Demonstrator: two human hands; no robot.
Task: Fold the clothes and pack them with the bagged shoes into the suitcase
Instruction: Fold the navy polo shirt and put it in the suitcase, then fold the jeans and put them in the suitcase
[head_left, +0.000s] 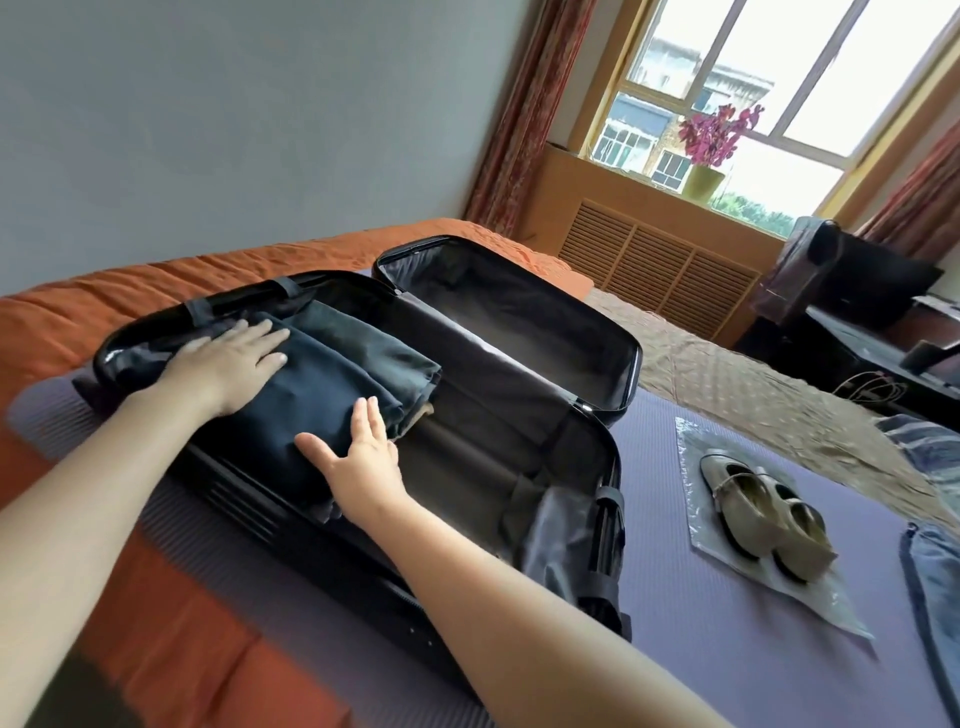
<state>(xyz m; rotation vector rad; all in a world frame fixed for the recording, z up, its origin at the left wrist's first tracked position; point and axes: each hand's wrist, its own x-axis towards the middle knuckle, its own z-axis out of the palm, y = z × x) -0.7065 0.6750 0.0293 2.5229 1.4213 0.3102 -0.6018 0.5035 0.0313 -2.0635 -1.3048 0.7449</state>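
Clothes (322, 384) sit folded at the left end of the suitcase (493, 415), and we press them down. Our left hand (228, 358) lies spread wide on top. Our right hand (363, 452) is open, its fingers straight against the stack's near right edge. Neither hand grips anything. The shoes (769, 525), in a clear bag, lie on the mat well to the right, with jeans (935, 597) beyond them. The risk, as we judge it, is that when we lift our palms the stack springs up and slumps into the bare half, crowding out the shoes.

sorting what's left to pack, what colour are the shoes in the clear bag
Pale beige-olive shoes, lying in the clear bag on the purple mat; head view.
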